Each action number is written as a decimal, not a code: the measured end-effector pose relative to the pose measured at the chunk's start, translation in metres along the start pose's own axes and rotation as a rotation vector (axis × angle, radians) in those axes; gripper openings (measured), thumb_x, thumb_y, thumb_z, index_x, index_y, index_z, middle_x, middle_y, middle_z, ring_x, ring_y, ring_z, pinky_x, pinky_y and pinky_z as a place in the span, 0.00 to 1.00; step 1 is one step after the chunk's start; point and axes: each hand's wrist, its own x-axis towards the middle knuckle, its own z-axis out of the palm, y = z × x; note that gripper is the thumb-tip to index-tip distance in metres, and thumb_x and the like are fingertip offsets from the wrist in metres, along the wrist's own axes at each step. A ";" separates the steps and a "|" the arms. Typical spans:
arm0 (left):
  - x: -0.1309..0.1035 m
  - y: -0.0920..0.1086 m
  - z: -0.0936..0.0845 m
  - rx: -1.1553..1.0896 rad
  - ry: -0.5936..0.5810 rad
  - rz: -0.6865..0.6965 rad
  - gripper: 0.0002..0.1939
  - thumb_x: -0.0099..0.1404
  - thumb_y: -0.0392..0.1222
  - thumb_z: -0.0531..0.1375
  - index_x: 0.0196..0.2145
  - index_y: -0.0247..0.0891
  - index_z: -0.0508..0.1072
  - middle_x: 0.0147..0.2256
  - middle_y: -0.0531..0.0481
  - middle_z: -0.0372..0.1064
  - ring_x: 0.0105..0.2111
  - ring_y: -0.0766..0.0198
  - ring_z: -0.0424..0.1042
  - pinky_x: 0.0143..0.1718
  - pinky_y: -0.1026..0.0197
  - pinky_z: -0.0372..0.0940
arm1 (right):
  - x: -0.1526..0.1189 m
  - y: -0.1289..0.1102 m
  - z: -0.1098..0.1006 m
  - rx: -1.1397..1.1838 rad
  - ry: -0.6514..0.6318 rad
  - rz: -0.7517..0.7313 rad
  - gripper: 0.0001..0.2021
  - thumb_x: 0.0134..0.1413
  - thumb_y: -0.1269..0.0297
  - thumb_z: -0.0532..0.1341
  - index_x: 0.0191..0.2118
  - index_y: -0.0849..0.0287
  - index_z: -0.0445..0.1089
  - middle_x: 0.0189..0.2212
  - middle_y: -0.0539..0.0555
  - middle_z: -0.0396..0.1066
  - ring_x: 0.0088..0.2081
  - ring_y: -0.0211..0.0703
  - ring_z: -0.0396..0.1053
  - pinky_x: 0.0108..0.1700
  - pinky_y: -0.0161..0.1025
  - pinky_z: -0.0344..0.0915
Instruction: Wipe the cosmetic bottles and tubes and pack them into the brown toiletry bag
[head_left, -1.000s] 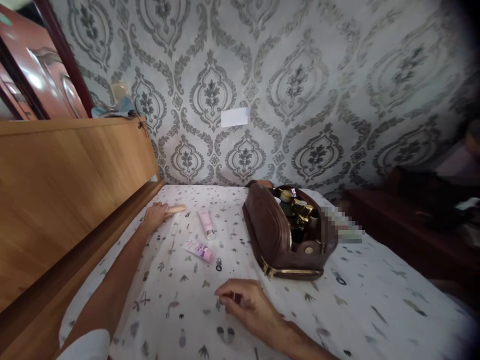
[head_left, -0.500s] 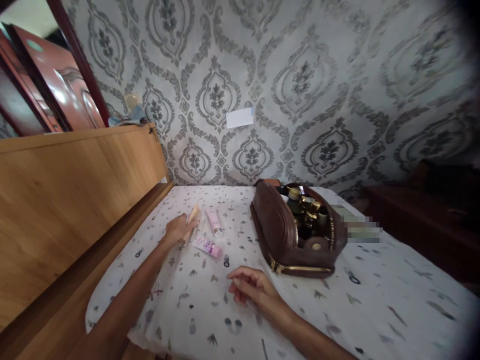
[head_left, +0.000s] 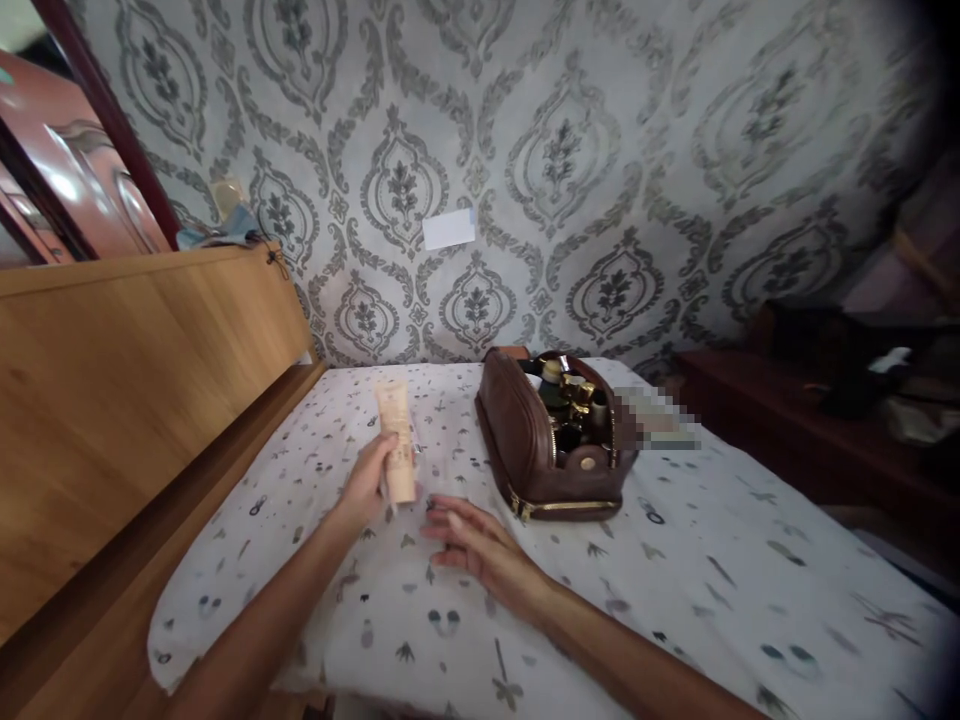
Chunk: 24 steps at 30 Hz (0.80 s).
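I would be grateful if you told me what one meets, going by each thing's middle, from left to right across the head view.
Wooden panel → left hand → beige tube → right hand → open brown bag → dark red furniture.

Slim beige plastic tube (head_left: pixel 400 445): smooth, pretty matt
Boxy brown leather-look bag (head_left: pixel 516 420): smooth, bit of sheen
Thin gold metal zip (head_left: pixel 574 508): shiny
Flat white printed cloth sheet (head_left: pixel 405 600): matt
Long tan wooden board (head_left: pixel 150 370): smooth, satiny tbh

Beige tube (head_left: pixel 400 465) in left grip (head_left: pixel 367 482), right grip (head_left: pixel 481 548) near unzipped brown bag (head_left: pixel 511 415).
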 end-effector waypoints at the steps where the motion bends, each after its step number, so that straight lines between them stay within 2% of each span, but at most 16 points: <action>1: -0.010 -0.002 0.012 -0.042 -0.016 0.016 0.26 0.63 0.63 0.54 0.42 0.36 0.71 0.35 0.45 0.75 0.32 0.59 0.75 0.34 0.58 0.71 | 0.000 0.001 0.001 0.020 -0.007 -0.005 0.30 0.43 0.45 0.75 0.50 0.54 0.73 0.48 0.59 0.73 0.50 0.51 0.74 0.46 0.47 0.72; 4: -0.033 -0.009 0.040 -0.099 -0.094 0.080 0.25 0.60 0.59 0.62 0.46 0.37 0.73 0.40 0.45 0.76 0.39 0.57 0.76 0.41 0.60 0.70 | -0.001 0.003 0.002 0.024 -0.051 -0.049 0.29 0.45 0.43 0.73 0.49 0.54 0.71 0.43 0.55 0.73 0.44 0.47 0.75 0.42 0.43 0.72; 6: -0.040 -0.013 0.050 -0.081 -0.177 0.140 0.25 0.60 0.58 0.65 0.47 0.38 0.74 0.41 0.47 0.76 0.42 0.56 0.75 0.43 0.60 0.69 | -0.001 0.004 0.000 -0.039 -0.046 -0.095 0.29 0.45 0.41 0.72 0.48 0.54 0.70 0.36 0.51 0.72 0.36 0.42 0.74 0.35 0.38 0.70; 8: -0.039 -0.012 0.052 -0.062 -0.200 0.194 0.24 0.62 0.58 0.64 0.48 0.39 0.74 0.41 0.48 0.76 0.44 0.56 0.74 0.45 0.60 0.68 | 0.001 0.005 -0.003 -0.131 -0.023 -0.132 0.30 0.45 0.38 0.70 0.47 0.54 0.68 0.31 0.48 0.70 0.30 0.39 0.72 0.30 0.35 0.66; 11: -0.028 -0.004 0.052 -0.143 -0.061 0.203 0.26 0.64 0.61 0.62 0.52 0.42 0.72 0.48 0.48 0.75 0.50 0.57 0.72 0.50 0.61 0.66 | 0.003 0.006 -0.010 -0.259 -0.031 -0.149 0.32 0.46 0.34 0.68 0.46 0.55 0.65 0.30 0.47 0.68 0.28 0.39 0.72 0.26 0.34 0.64; 13: -0.021 0.004 0.053 -0.251 0.061 0.151 0.28 0.61 0.64 0.64 0.51 0.44 0.72 0.51 0.47 0.74 0.53 0.57 0.71 0.50 0.62 0.66 | 0.004 0.008 -0.013 -0.360 -0.070 -0.148 0.31 0.48 0.33 0.65 0.44 0.56 0.64 0.29 0.47 0.68 0.26 0.38 0.71 0.23 0.33 0.62; 16: -0.018 0.011 0.059 -0.331 0.133 0.080 0.31 0.54 0.69 0.66 0.42 0.40 0.76 0.41 0.47 0.76 0.43 0.57 0.75 0.42 0.61 0.69 | 0.002 0.009 -0.017 -0.512 -0.146 -0.165 0.27 0.55 0.36 0.62 0.42 0.58 0.62 0.26 0.46 0.65 0.23 0.34 0.65 0.22 0.31 0.59; 19: -0.022 0.012 0.064 -0.310 0.147 0.075 0.32 0.51 0.72 0.66 0.33 0.37 0.75 0.29 0.51 0.72 0.31 0.62 0.72 0.33 0.62 0.67 | -0.003 0.009 -0.016 -0.561 -0.179 -0.174 0.24 0.58 0.40 0.62 0.43 0.57 0.63 0.28 0.46 0.61 0.25 0.33 0.62 0.25 0.32 0.65; 21: -0.024 0.011 0.066 -0.294 0.163 0.093 0.32 0.51 0.73 0.65 0.31 0.37 0.74 0.26 0.53 0.70 0.28 0.64 0.70 0.31 0.63 0.65 | -0.006 0.007 -0.015 -0.547 -0.194 -0.171 0.24 0.55 0.40 0.64 0.42 0.57 0.63 0.30 0.46 0.59 0.27 0.34 0.61 0.26 0.33 0.68; 24: -0.022 0.007 0.065 -0.300 0.137 0.129 0.31 0.54 0.72 0.64 0.29 0.37 0.74 0.24 0.54 0.68 0.26 0.66 0.67 0.28 0.64 0.63 | -0.006 0.004 -0.011 -0.456 -0.224 -0.134 0.25 0.53 0.40 0.65 0.40 0.57 0.64 0.28 0.45 0.60 0.26 0.33 0.61 0.26 0.32 0.66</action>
